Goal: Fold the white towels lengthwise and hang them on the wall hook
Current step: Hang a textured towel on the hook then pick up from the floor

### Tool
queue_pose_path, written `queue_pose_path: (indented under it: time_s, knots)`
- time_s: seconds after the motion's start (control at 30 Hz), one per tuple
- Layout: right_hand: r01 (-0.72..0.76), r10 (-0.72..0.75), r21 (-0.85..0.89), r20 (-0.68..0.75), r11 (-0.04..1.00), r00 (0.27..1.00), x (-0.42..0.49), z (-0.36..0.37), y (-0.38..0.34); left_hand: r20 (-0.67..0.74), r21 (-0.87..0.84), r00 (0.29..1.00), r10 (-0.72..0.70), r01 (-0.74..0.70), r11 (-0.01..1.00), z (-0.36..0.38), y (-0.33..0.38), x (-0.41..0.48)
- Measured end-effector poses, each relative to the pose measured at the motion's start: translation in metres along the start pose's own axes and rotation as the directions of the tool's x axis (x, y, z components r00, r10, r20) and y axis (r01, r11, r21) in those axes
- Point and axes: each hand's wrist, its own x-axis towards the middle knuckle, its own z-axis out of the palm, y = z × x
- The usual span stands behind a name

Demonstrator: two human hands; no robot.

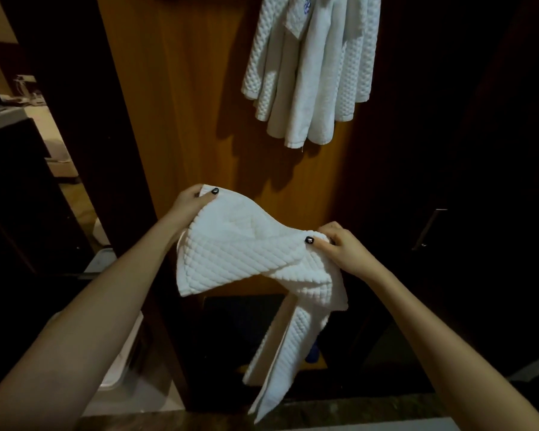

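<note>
Gripping white towel (246, 253): left hand (190, 203), right hand (339, 244).

Arms: two bare forearms, no sleeves in view, no watch, bracelet or band at either wrist.
Left hand (190, 203): bare, no ring visible; thumbnail painted glossy black with a small pale speckled mark, just beside the upper corner of the white quilted waffle-textured towel (246, 253).
Right hand (339, 244): bare, no ring visible; thumbnail painted the same glossy black with a small pale star-like mark, against the towel's right edge.
Other nails: hidden behind the towel or curled away; cannot tell their paint.
</note>
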Motion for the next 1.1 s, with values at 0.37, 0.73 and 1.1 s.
queue_pose_path:
  time_s: [0.37, 0.73, 1.1]
  knots:
    - [-0.036, 0.057, 0.119, -0.179, 0.992, 0.982, -0.004, 0.009, -0.005, 0.352, -0.018, 0.923, -0.154, 0.171, 0.985, -0.003, 0.008, -0.012]
    - [-0.052, 0.089, 0.135, -0.283, 0.990, 0.955, 0.004, -0.014, 0.003, 0.154, 0.199, 0.973, -0.171, 0.139, 0.970, -0.025, 0.002, -0.003]
    - [-0.027, 0.202, 0.433, -0.363, 0.901, 0.910, 0.027, -0.018, -0.002, 0.455, -0.387, 0.862, -0.223, 0.417, 0.822, -0.009, -0.055, -0.036]
